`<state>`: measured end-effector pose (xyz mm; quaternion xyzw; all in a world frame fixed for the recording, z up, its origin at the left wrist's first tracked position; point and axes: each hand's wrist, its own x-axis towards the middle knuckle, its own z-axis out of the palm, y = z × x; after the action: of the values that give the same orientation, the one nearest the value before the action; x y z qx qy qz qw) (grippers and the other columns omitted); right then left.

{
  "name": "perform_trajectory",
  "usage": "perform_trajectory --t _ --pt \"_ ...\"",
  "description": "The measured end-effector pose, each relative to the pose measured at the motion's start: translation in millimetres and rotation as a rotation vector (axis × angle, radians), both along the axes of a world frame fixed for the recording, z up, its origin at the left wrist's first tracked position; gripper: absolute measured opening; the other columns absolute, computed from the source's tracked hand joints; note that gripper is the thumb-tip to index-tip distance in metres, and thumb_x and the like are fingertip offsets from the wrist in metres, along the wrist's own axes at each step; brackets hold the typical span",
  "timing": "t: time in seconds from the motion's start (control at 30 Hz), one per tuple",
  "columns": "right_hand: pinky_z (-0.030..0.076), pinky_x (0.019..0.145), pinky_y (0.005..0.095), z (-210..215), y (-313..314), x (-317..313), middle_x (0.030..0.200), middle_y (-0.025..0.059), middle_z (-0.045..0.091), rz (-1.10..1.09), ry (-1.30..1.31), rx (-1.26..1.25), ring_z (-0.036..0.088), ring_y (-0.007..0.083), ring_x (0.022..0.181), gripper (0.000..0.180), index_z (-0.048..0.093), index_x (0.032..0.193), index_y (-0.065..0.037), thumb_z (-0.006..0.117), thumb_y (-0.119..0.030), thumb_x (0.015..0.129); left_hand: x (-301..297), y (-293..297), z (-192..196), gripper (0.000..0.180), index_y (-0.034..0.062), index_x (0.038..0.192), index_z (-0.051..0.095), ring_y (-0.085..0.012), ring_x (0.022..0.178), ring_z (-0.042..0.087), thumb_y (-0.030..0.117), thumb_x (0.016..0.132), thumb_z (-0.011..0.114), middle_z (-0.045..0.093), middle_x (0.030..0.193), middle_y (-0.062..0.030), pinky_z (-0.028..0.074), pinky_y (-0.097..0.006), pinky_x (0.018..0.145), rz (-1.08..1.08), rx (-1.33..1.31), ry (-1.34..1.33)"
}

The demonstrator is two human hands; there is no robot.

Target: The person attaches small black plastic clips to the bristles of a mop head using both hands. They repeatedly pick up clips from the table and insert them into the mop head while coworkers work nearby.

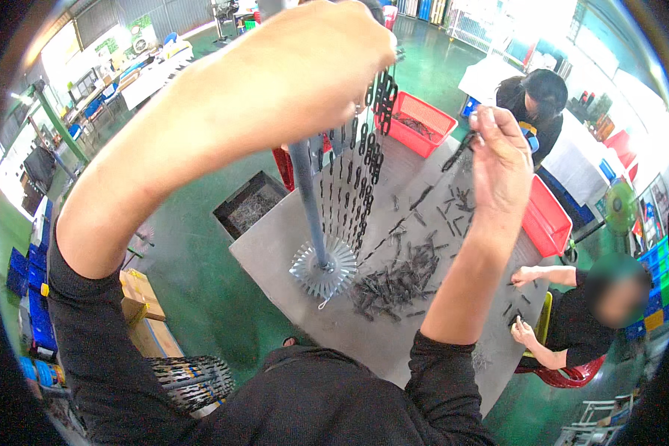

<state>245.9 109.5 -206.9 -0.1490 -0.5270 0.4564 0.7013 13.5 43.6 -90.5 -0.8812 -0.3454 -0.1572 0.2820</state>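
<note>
My left hand (pixel 353 56) is raised at the top of the view, its fingers curled near the upper ends of several hanging black chains (pixel 364 149). What those fingers hold is hidden behind the hand. To the right, my right hand (pixel 502 152) is up with thumb and fingers pinched on a short black chain (pixel 457 152) that dangles from them. The chains hang around a grey metal pole (pixel 307 193), which rises from a round slotted metal disc (pixel 340 284) on the grey table (pixel 275 256). A loose pile of black chain links (pixel 398 275) lies beside the disc.
Red baskets (pixel 429 123) (pixel 546 215) stand at the table's far and right edges. A black crate (pixel 253 204) sits at the left corner. One co-worker (pixel 598 312) handles small dark pieces at the right; another person (pixel 535 104) is farther back. Cardboard boxes (pixel 145 305) stand at left.
</note>
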Motion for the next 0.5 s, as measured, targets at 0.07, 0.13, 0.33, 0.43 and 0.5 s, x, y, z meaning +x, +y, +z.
perform_trajectory --t 0.07,0.13,0.33,0.43,0.5 --pt "0.044 0.081 0.0245 2 0 21 0.089 0.0039 0.066 -0.096 -0.136 -0.012 0.060 0.0110 0.083 0.016 0.068 0.093 0.003 0.069 -0.010 0.084 -11 0 4 0.038 -0.0020 0.107 0.063 -0.0374 0.101 0.060 -0.006 0.070 0.055 0.064 0.106 -0.0199 0.047 -0.042 0.090 -0.056 0.024 0.020" --pt "0.044 0.082 0.0263 10 5 37 0.089 0.0064 0.067 -0.383 -0.566 -0.086 0.060 0.0117 0.085 0.021 0.069 0.096 -0.002 0.072 -0.015 0.080 -16 -7 3 0.040 0.0007 0.111 0.063 -0.0372 0.103 0.059 -0.005 0.072 0.057 0.063 0.109 -0.0192 0.046 -0.042 0.092 -0.030 0.010 -0.012" --pt "0.047 0.079 0.0340 12 -7 7 0.088 0.0112 0.067 -0.900 -0.935 0.044 0.063 0.0251 0.088 0.023 0.070 0.092 -0.003 0.073 -0.019 0.075 -20 4 1 0.046 0.0032 0.119 0.058 -0.0358 0.102 0.060 -0.003 0.073 0.058 0.062 0.112 -0.0171 0.046 -0.042 0.092 -0.079 -0.050 -0.013" --pt "0.047 0.074 0.0329 16 -21 -42 0.084 0.0103 0.066 -0.689 -0.569 0.265 0.062 0.0220 0.082 0.018 0.068 0.088 -0.002 0.073 -0.014 0.075 -16 1 -1 0.048 0.0025 0.123 0.054 -0.0353 0.102 0.060 0.001 0.075 0.060 0.062 0.110 -0.0170 0.046 -0.041 0.091 -0.088 -0.083 -0.090" --pt "0.046 0.071 0.0324 18 -20 -65 0.080 0.0093 0.065 -0.673 -0.486 0.305 0.060 0.0213 0.078 0.015 0.068 0.087 -0.002 0.072 -0.011 0.075 -9 -5 3 0.047 0.0016 0.123 0.053 -0.0348 0.102 0.060 0.004 0.076 0.061 0.062 0.109 -0.0169 0.046 -0.041 0.091 -0.110 -0.113 -0.089"
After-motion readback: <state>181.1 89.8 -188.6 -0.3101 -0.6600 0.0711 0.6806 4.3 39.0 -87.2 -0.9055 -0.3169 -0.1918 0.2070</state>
